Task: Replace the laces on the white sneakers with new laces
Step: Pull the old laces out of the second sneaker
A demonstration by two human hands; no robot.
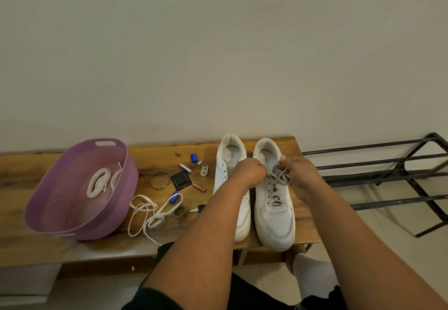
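So left of the sneakers there's a purple basket (pixel 80 203) with coiled white laces (pixel 100 182) inside, then a loose white lace (pixel 150 215) sprawled on the wooden bench (pixel 24 212) among batteries and small bits. The left sneaker (pixel 231 183) has bare eyelets. Left hand (pixel 251 173) reaches across it, fingers curled tight, pinching the grey lace (pixel 278 179) of the right sneaker (pixel 274 203). Right hand (pixel 299 176) pinches that lace from the other side. Both shoes run lengthwise front to back, toes toward the person, heels at the wall.
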